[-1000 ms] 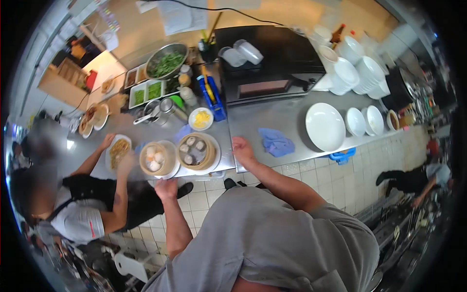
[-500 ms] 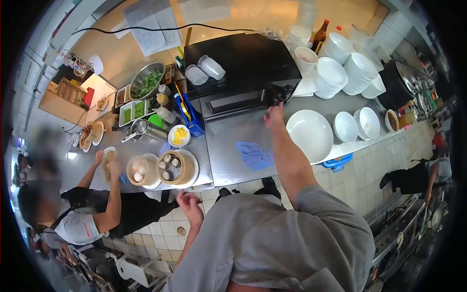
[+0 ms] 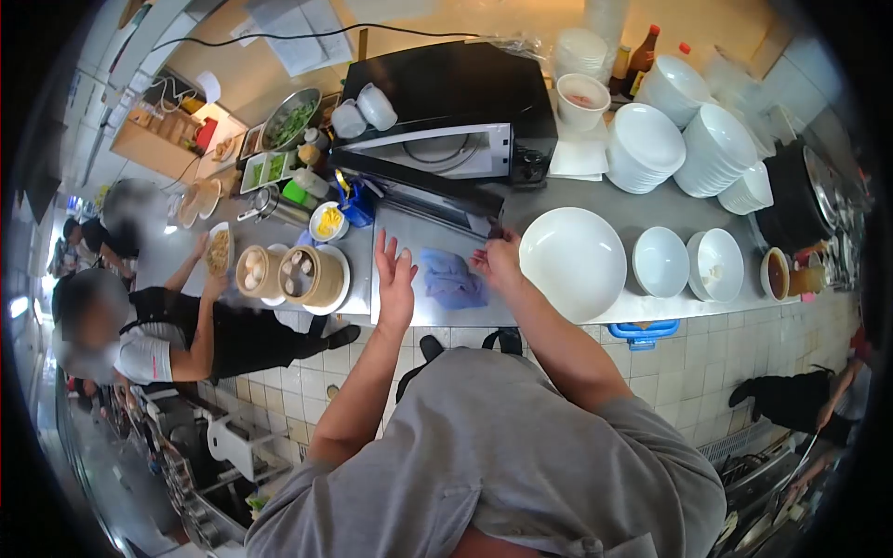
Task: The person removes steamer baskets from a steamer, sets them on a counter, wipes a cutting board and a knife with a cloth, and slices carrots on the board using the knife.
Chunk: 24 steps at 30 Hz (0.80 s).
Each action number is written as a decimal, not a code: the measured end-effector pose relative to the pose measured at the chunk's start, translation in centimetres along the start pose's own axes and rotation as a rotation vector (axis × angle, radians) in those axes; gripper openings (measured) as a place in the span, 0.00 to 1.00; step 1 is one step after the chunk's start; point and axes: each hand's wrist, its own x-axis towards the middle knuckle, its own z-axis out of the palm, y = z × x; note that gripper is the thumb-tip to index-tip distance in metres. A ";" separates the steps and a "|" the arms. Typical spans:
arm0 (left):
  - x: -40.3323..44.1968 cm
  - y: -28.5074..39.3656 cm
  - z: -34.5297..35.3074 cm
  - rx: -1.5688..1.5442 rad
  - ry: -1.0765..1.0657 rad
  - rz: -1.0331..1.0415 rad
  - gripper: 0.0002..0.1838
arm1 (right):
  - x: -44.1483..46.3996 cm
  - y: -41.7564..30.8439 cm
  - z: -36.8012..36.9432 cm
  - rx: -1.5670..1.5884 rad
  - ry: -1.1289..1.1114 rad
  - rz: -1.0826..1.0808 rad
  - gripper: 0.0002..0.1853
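Right hand: gripping oven door, at its eleven o'clock. Left hand: spread wide, cloth at three o'clock.

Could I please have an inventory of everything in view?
Counter: 1, silver, middle
Oven: 1, black, back of counter
Oven door: 1, black, open in front
Plastic cups: 2, clear, on oven
Cloth: 1, blue, before oven door
Large dish: 1, white, right of cloth
Front bowls: at least 2, white, beside large dish
Bowl stacks: at least 3, white, back right
Bamboo steamers: 2, tan, left
Yellow-food bowl: 1, white, behind steamers
Greens bowl: 1, silver, back left
Co-workers: several, light tops, left and far right
Own shirt: 1, grey, bottom centre
Left hand: 1, bare, open, left of cloth
Right hand: 1, bare, at oven door's corner
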 end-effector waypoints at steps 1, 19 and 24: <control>-0.4 1.2 0.7 -0.025 -0.004 -0.017 0.45 | -1.6 0.3 -0.1 0.031 -0.025 0.065 0.38; -2.9 4.4 1.3 0.743 -0.175 0.611 0.37 | 11.2 -8.9 14.5 -0.912 0.002 -0.985 0.35; -2.8 5.0 0.1 0.740 -0.242 0.605 0.36 | 13.5 -11.3 19.4 -1.358 0.198 -1.267 0.40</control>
